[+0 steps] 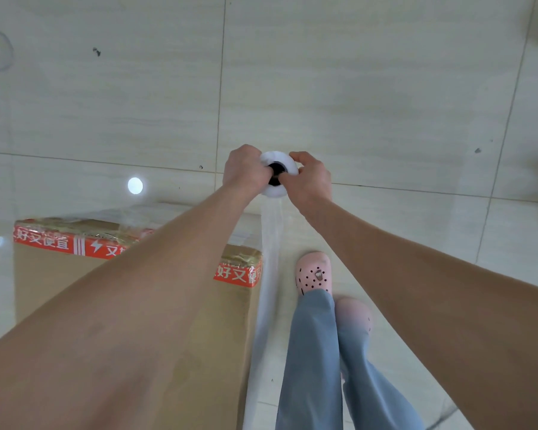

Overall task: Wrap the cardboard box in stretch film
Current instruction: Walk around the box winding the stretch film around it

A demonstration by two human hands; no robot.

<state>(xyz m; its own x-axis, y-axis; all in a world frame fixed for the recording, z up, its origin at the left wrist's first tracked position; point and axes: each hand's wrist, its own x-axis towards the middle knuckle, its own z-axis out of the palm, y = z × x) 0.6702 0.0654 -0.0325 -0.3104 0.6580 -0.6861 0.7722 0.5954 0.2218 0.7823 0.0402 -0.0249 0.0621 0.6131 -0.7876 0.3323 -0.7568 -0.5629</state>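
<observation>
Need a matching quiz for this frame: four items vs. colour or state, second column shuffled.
Column A
1. film roll
2. cardboard box
3. clog
4. tape band

Column B
a. pink, with holes
b. red with white print
c. gripped by the left hand and the right hand
d. brown, left of the clog

Pairs: 1-c, 2-d, 3-a, 4-b
</observation>
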